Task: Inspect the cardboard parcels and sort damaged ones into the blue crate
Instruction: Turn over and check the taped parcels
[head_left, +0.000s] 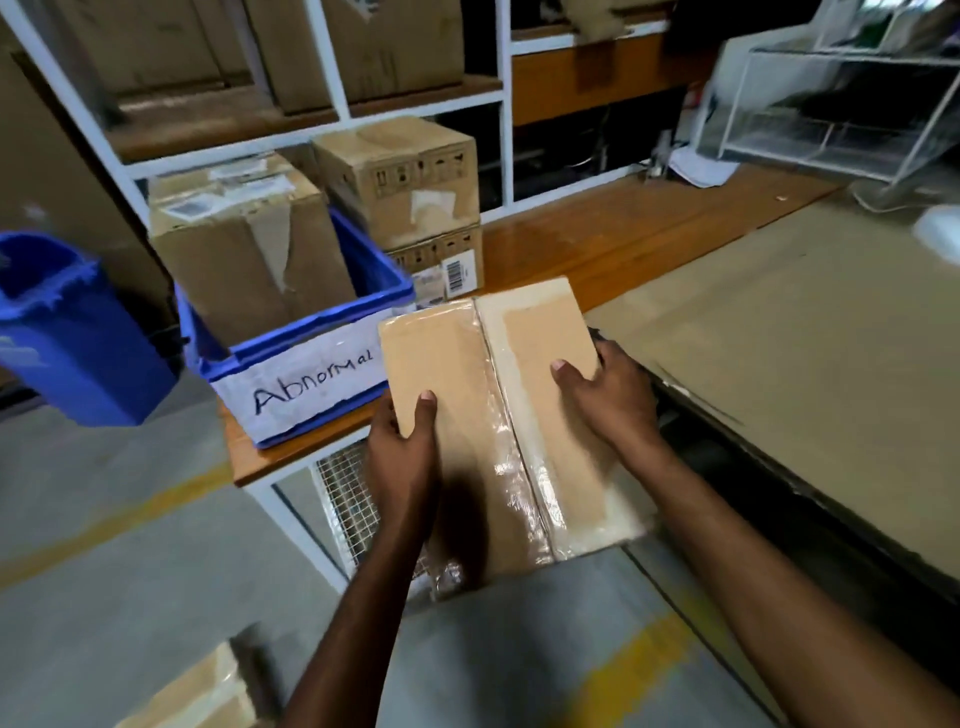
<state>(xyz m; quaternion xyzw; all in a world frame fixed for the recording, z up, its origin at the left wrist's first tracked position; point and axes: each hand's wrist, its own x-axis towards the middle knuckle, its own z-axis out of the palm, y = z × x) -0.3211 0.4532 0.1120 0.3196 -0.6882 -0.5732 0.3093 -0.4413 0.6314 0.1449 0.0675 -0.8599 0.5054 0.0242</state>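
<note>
Left grip (404, 444): clamped on the left edge of the held parcel (467, 364). Thumb lies flat on the top face and points away from the person. The other fingers go underneath, out of sight.
Right grip (608, 400): clamped on the parcel's right edge, nearer its far corner. Thumb is on the top face; the fingers curl round the right side.
Arms: both forearms are bare and reach forward from the near edge of view. The left runs almost straight ahead; the right comes in on a slant from the lower right.
Held parcel: in the air between the two grips, a flat brown box with its broad face up. Clear tape runs down the centre seam, wrinkled and glossy toward the near end.
Blue crate (382, 270): just beyond and left of the left grip, on the corner of the tabletop (623, 234). White label handwritten "Abnormal". The held parcel's far left corner overlaps the label; cannot tell if they touch.
Parcel in crate (244, 254): stands inside and rises above the rim, with torn tape on its front.
Stacked boxes (400, 176): two, one on the other, beyond the grips and beside the crate.
Cardboard sheet (779, 322): lies flat, right of the right grip.
Blue bin (67, 332): well left of the left grip.
Floor (130, 519): grey with yellow lines, below the grips.
</note>
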